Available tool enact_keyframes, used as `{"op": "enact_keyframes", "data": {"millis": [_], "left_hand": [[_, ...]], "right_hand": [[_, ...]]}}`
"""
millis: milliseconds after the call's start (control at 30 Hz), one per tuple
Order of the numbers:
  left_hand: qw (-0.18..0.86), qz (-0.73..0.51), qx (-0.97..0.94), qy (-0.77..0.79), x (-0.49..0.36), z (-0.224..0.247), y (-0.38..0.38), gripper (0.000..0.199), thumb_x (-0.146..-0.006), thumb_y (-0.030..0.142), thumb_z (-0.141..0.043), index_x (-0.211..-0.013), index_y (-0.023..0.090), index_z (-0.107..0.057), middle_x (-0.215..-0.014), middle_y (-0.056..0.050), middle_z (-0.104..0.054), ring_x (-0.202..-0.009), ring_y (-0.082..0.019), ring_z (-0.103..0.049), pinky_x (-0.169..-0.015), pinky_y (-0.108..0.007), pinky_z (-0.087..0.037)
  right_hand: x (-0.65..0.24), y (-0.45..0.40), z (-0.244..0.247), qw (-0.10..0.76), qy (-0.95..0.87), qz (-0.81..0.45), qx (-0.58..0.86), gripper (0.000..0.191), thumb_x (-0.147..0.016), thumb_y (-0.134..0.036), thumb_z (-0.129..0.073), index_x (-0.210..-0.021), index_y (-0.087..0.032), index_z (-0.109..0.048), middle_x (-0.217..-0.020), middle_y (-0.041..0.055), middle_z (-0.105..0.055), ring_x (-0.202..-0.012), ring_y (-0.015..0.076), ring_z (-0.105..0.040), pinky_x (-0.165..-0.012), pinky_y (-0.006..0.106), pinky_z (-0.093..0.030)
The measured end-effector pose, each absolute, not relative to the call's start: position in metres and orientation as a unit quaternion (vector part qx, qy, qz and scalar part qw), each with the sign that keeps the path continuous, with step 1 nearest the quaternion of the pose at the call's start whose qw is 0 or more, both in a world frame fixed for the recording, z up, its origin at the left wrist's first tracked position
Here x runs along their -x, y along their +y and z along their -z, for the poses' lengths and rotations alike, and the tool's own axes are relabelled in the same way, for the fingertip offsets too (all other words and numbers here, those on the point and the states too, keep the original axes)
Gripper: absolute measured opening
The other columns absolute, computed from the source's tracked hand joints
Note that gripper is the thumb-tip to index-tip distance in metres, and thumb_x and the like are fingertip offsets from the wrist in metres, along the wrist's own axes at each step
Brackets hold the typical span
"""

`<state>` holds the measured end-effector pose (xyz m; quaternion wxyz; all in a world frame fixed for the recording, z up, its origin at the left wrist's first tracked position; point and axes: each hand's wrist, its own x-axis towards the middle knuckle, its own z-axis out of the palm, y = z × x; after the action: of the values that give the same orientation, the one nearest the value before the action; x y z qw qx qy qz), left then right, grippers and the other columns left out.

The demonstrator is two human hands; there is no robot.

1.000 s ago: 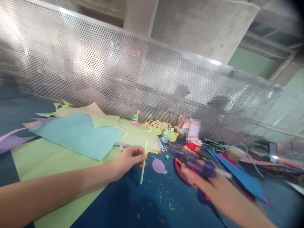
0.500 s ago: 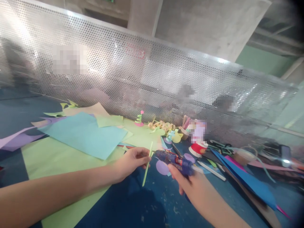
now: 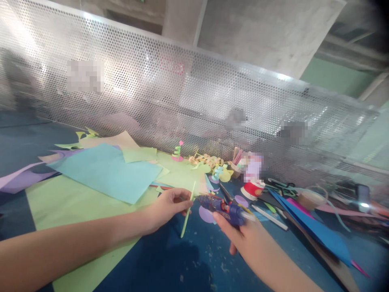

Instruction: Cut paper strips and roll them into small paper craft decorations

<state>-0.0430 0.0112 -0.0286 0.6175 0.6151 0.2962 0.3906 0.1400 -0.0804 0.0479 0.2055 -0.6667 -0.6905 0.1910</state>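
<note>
- Head view: the left hand [image 3: 170, 206] pinches a strip [image 3: 186, 221] between thumb and fingers, its grip narrow.
- The strip is thin and pale green, tilted, its top leaning right; it sticks out above and below the fingertips.
- The right hand [image 3: 251, 245] is closed around a glue gun [image 3: 232, 211], dark blue with some orange-red, its nozzle aimed left.
- The nozzle end is close to the strip, just right of the left hand's fingertips; whether they touch, I cannot tell.
- Behind the gun lies a purple disc [image 3: 206, 215], partly covered; a smaller purple oval [image 3: 241, 200] lies beyond the gun.
- A red and white cup [image 3: 254, 190] rests on the dark blue table [image 3: 152, 261], past that oval.
- To the right of the gun, a white stick [image 3: 272, 218] lies at a slant, and farther right is a bright blue sheet [image 3: 319, 231].
- On the left, a light blue sheet [image 3: 106, 170] overlaps a large green sheet [image 3: 75, 202], which runs under the left forearm.
- Past the hands stands a small green spiral [image 3: 176, 152] with a pink base and a pink top, beside curled paper [image 3: 208, 160] in pale orange.
- Nearer the cup are a blue spiral [image 3: 216, 174] and a yellow piece [image 3: 226, 174].
- A perforated metal screen [image 3: 182, 101] stands along the back.
- Small pale scraps [image 3: 223, 265] dot the table between the forearms.
</note>
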Motion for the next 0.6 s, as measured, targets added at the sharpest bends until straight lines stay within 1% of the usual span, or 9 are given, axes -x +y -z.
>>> {"op": "enact_keyframes", "data": {"millis": [100, 267, 433, 600], "left_hand": [[0.616, -0.39, -0.614, 0.302, 0.0431, 0.0276, 0.0109, 0.021, -0.073, 0.035, -0.063, -0.083, 0.017, -0.061, -0.076, 0.001, -0.059, -0.066, -0.013, -0.057, -0.063, -0.024, -0.042], [0.617, -0.394, -0.612, 0.3, 0.0434, 0.0274, 0.0107, 0.022, -0.073, 0.035, -0.062, -0.086, 0.018, -0.062, -0.078, 0.0, -0.061, -0.067, -0.013, -0.057, -0.063, -0.025, -0.041], [0.62, -0.391, -0.611, 0.3, 0.0431, 0.0273, 0.0102, 0.021, -0.073, 0.035, -0.063, -0.085, 0.017, -0.063, -0.078, 0.0, -0.062, -0.067, -0.013, -0.057, -0.064, -0.026, -0.042], [0.621, -0.389, -0.61, 0.3, 0.0429, 0.0271, 0.0097, 0.02, -0.074, 0.032, -0.062, -0.086, 0.017, -0.063, -0.079, -0.001, -0.062, -0.069, -0.014, -0.058, -0.064, -0.025, -0.042]], "right_hand": [[-0.1408, -0.0801, -0.0465, 0.216, -0.689, -0.189, 0.665, 0.045, -0.083, -0.051, -0.039, -0.094, -0.015, -0.064, -0.041, -0.0014, -0.053, -0.041, 0.0159, -0.06, -0.044, 0.023, -0.049], [-0.1413, -0.0804, -0.0474, 0.206, -0.688, -0.207, 0.665, 0.045, -0.083, -0.051, -0.039, -0.099, -0.017, -0.065, -0.038, -0.0023, -0.051, -0.04, 0.016, -0.06, -0.045, 0.023, -0.049], [-0.1415, -0.081, -0.0474, 0.208, -0.678, -0.212, 0.672, 0.047, -0.082, -0.052, -0.04, -0.101, -0.017, -0.064, -0.042, -0.0012, -0.055, -0.043, 0.0162, -0.062, -0.044, 0.022, -0.049], [-0.1412, -0.0827, -0.0467, 0.198, -0.687, -0.209, 0.667, 0.045, -0.083, -0.051, -0.039, -0.096, -0.017, -0.065, -0.04, -0.0018, -0.053, -0.044, 0.0165, -0.063, -0.047, 0.023, -0.051]]}}
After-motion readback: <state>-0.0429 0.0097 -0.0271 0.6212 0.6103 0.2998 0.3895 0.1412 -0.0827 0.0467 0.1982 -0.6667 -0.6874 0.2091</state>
